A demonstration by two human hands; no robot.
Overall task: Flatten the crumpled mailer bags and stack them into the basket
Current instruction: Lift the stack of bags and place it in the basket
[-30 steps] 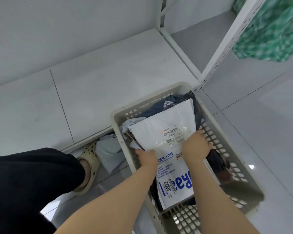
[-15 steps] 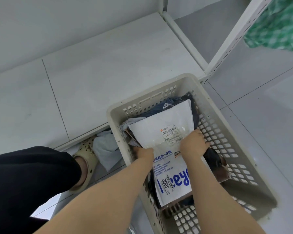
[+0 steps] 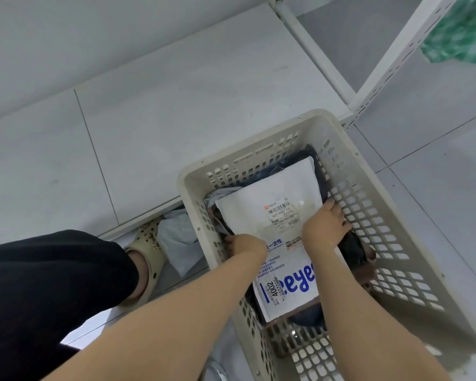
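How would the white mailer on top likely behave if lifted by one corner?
Probably floppy: the white mailer is thin, wrinkled film draped over dark bags in the basket. Likely light, and perhaps slippery given its smooth surface.

mailer bags [image 3: 270, 196] in basket [image 3: 390, 213], shelf [image 3: 176, 105] behind

Beige clog [image 3: 149, 240] is sitting at the edge of the low white shelf board [image 3: 176, 111] around 9 o'clock, black trouser leg [image 3: 47, 292] filling 8 o'clock, and a green checked cloth [image 3: 462, 34] is dangling by the perforated upright [image 3: 396, 48] at 1 o'clock.
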